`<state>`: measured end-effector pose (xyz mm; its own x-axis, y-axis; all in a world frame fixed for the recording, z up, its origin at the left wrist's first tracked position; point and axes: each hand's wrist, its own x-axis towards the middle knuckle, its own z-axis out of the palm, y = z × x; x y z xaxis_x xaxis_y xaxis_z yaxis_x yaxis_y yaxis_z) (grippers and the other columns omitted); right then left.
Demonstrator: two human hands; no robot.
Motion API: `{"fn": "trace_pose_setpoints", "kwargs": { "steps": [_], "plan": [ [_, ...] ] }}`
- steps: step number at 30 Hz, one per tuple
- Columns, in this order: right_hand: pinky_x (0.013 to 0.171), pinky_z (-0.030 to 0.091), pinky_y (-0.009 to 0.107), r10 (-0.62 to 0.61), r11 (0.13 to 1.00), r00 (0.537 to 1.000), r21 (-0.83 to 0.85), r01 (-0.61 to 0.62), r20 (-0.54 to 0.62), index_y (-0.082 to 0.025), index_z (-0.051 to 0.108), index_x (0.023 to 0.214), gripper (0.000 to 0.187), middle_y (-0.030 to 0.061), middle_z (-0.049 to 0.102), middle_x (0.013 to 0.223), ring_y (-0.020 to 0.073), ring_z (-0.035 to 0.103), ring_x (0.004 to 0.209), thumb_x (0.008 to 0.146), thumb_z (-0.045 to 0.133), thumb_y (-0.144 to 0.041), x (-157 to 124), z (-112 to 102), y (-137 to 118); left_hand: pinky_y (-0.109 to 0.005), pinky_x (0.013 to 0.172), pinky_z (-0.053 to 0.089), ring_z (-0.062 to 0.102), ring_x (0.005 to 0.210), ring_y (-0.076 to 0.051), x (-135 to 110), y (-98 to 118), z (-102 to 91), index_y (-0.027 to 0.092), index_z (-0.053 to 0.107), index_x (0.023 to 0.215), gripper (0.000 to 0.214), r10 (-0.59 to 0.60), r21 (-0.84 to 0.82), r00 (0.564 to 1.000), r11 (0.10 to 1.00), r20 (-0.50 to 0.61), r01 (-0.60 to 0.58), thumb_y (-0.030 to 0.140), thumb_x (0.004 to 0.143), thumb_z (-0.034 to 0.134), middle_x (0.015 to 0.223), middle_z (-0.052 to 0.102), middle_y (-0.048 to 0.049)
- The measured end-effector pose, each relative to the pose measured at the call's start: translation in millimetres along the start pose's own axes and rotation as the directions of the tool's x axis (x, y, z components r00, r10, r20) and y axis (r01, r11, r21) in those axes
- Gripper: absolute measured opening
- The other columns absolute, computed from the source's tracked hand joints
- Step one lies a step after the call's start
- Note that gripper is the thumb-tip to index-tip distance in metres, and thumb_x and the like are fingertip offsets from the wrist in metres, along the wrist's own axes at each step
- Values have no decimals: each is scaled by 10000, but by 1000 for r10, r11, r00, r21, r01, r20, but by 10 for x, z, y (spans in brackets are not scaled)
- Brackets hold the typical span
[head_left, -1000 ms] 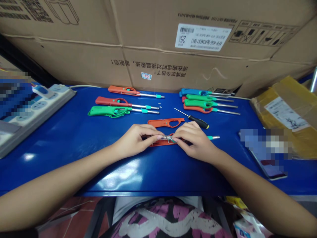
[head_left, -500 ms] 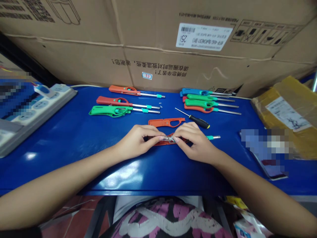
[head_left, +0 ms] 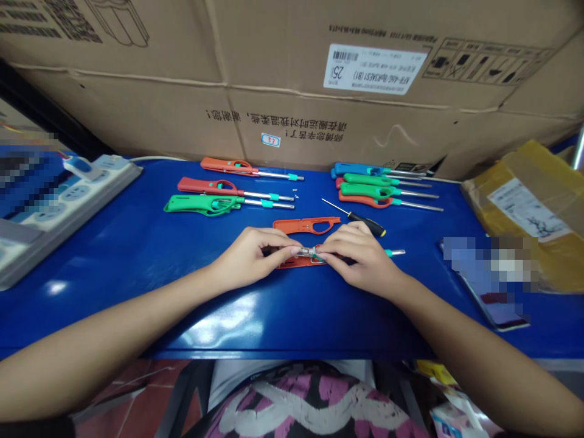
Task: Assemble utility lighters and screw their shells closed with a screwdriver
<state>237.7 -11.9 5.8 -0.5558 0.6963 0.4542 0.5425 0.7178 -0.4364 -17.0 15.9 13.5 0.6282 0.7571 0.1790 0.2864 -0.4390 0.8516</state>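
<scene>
Pinched between the thumb and fingers of my left hand (head_left: 255,255) is a small clear fuel tank with a metal valve (head_left: 305,251). My right hand (head_left: 360,255) grips the valve end of the same tank, its fingers closed. Directly below lies the opened orange half-shell of a long gas lighter (head_left: 296,263); its metal tube (head_left: 399,252) with a teal collar pokes out to the right from behind my right hand. Just beyond my hands rests the other orange half-shell (head_left: 305,225), inner side up. A black-handled screwdriver (head_left: 367,224) lies past my right hand.
Three lighters, including a green one (head_left: 205,204), lie at the back left. Several more (head_left: 369,188) are stacked at the back right. A power strip (head_left: 68,201) stands left, a phone (head_left: 497,298) and a taped parcel (head_left: 524,207) right. A large carton (head_left: 274,79) walls the rear.
My right hand's fingertips have shifted slightly upward and the tank has shifted a little to the left, so more of the shell below shows. The other things stay in place.
</scene>
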Motion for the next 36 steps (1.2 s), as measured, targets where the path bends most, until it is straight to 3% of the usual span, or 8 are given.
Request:
{"fn": "trace_pose_setpoints", "kwargs": {
  "steps": [8,17,23,28,36],
  "plan": [
    [860,399,405,-70,996,998,-62,69,-9,-230,728,952,119,14,791,917,169,688,830,980,619,-193,-13,-14,-3,-276,822,585,751,884,-175,-14,-24,27,197,807,1034,192,79,40,997,996,-6,-79,269,974,640,999,801,-61],
    [864,405,406,-97,992,995,-84,97,5,-216,728,914,130,9,776,868,171,674,806,966,619,-169,-30,-4,-2,-266,818,580,751,883,-172,-27,-33,82,187,805,1047,187,97,44,995,994,-11,-96,241,972,644,1002,797,-68],
    [860,396,405,4,997,1000,-72,-3,17,-232,731,1009,113,32,779,957,188,673,883,982,622,-246,-12,-29,-37,-263,827,585,746,883,-167,-16,23,-38,179,803,1059,178,136,75,991,988,-18,-134,230,940,682,1012,796,-73],
    [891,401,419,40,993,997,-111,-33,62,-214,715,1140,199,69,747,1051,222,653,993,972,624,-273,-20,-37,-15,-288,807,574,717,876,-177,-8,21,-159,182,783,1076,204,163,195,984,965,73,-174,197,887,709,996,784,-64],
    [942,412,442,11,995,982,-98,7,189,-247,712,1197,245,81,712,1121,233,617,1057,999,568,-256,-16,-34,-7,-345,856,572,708,895,-209,-8,-51,-164,173,767,1077,243,151,288,969,936,195,-203,161,852,676,991,774,-79]
  ]
}}
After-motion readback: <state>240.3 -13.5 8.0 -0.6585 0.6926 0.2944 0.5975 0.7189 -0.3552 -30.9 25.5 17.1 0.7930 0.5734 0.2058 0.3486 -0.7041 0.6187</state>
